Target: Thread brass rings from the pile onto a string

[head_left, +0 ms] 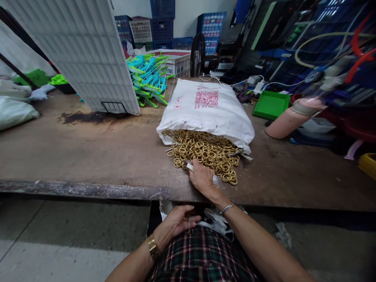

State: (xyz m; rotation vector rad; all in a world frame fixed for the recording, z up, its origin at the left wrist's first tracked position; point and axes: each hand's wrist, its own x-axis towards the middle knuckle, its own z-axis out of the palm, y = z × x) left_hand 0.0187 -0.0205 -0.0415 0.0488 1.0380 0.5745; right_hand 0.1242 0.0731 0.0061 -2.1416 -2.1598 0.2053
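A heap of gold-coloured metal rings (210,152) spills from the mouth of a white woven sack (188,105) lying on the bench. At the near edge of the heap, my right hand (202,178) reaches in with its fingers bent down and drawn together against the rings. A small white piece with a dark end (189,166) shows at its index finger; whether it is a wrapping or a tool I cannot tell. My left hand (179,219) is below the bench edge, over my lap, its thumb and fingers apart and slightly curled. Clear plastic (219,221) lies beside it.
A white ribbed panel (79,51) stands on the workbench (88,156) at left, with green and blue plastic pieces (151,80) behind it. To the right are a green tray (272,105) and a pink bottle (290,119). A fan (198,55) and crates (211,31) stand behind.
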